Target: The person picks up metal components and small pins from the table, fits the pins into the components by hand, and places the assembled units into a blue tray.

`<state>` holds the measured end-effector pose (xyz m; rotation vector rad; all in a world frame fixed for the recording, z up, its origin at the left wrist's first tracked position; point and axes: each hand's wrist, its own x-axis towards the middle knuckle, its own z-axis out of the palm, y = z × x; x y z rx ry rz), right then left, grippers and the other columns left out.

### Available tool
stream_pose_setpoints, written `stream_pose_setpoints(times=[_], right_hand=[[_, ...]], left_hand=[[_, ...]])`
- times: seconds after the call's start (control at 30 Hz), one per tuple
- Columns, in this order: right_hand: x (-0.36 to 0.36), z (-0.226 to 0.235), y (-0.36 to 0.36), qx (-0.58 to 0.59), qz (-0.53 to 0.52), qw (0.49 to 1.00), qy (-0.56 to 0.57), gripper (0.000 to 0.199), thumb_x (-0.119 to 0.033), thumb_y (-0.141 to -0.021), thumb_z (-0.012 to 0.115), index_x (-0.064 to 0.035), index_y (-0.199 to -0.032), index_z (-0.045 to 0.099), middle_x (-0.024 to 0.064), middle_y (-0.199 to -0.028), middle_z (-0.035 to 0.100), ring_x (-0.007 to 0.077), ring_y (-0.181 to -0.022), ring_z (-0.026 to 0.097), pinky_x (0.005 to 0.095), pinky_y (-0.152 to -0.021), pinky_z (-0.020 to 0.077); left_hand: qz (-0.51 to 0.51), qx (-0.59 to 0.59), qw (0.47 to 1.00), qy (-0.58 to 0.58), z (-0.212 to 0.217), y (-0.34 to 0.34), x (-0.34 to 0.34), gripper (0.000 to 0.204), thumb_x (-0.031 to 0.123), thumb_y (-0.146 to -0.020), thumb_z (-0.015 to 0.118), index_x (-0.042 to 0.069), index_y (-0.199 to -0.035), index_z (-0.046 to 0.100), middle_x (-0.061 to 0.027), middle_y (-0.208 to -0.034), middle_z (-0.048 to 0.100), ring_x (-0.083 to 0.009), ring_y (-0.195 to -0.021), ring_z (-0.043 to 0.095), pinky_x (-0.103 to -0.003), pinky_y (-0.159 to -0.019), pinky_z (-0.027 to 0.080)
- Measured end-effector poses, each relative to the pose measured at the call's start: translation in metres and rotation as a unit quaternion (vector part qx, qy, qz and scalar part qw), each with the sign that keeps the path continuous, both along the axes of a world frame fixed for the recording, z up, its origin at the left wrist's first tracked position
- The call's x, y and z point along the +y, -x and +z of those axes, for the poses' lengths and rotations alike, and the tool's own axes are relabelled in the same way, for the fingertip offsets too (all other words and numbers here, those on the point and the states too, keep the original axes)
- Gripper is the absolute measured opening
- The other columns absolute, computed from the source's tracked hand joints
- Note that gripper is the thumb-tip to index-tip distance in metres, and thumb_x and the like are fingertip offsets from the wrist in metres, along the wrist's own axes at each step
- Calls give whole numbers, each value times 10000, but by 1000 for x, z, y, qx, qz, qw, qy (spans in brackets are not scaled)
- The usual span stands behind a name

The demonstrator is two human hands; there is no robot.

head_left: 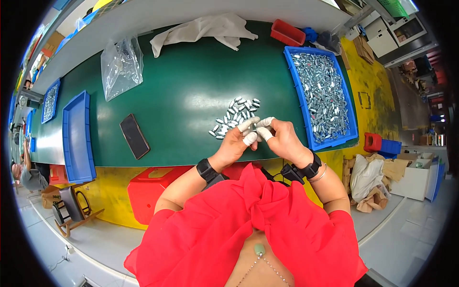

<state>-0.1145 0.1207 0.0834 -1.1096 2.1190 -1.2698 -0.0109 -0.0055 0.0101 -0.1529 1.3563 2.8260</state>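
My left hand point(237, 141) and my right hand point(280, 137) meet just above the near edge of the green table point(181, 95). Both wear white finger cots on several fingertips. The fingertips pinch together around a small silvery metal part point(255, 126), mostly hidden between them. Just beyond the hands lies a loose pile of small silver metal parts point(235, 115) on the green surface. Each wrist carries a black band.
A blue tray point(351, 103) full of silver parts stands to the right. An empty blue tray point(76, 138) sits at the left, with a black phone point(134, 136) near it. A clear plastic bag point(120, 67), a white cloth point(205, 28) and a red bin point(287, 32) lie farther back.
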Motion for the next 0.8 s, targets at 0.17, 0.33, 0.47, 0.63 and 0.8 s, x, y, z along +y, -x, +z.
stream_pose_setpoints(times=[0.17, 0.33, 0.47, 0.63, 0.8], right_hand=[[13, -10, 2, -14, -48, 997, -64, 117, -56, -828, 550, 41, -888, 576, 112, -699, 590, 126, -578, 563, 262, -523, 451], [48, -29, 19, -358, -33, 932, -53, 104, -77, -853, 547, 4, -918, 543, 58, -758, 584, 90, -610, 535, 238, -539, 437], [88, -38, 21, -208, -79, 974, 47, 111, -110, -870, 540, -24, -936, 516, 28, -749, 561, 95, -612, 522, 239, -564, 437], [167, -45, 95, 101, -217, 971, 13, 102, -90, -840, 549, -10, -904, 551, 142, -833, 587, 268, -722, 573, 315, -680, 457], [171, -67, 129, 366, -201, 908, 14, 122, -92, -809, 571, -7, -894, 587, 153, -820, 616, 303, -739, 600, 364, -693, 474]], left_hand=[[43, 11, 996, 83, 1, 3, 14, 446, 159, -900, 511, 39, -1305, 368, -20, -894, 534, -89, -729, 501, -234, -698, 435], [30, 86, 987, 131, 11, 18, 47, 422, 170, -915, 480, 34, -1297, 363, -25, -901, 532, -86, -702, 482, -233, -672, 434], [-50, -36, 990, 127, 0, 34, 67, 383, 155, -923, 453, 39, -1279, 373, -37, -935, 538, -92, -714, 495, -231, -667, 436], [98, -145, 985, 8, -13, 20, 58, 343, 129, -918, 443, 42, -1246, 400, -56, -968, 552, -110, -723, 519, -224, -662, 450], [231, -233, 941, 81, -7, 5, 66, 360, 41, -869, 479, 41, -1224, 417, -69, -988, 566, -122, -744, 541, -226, -661, 461]])
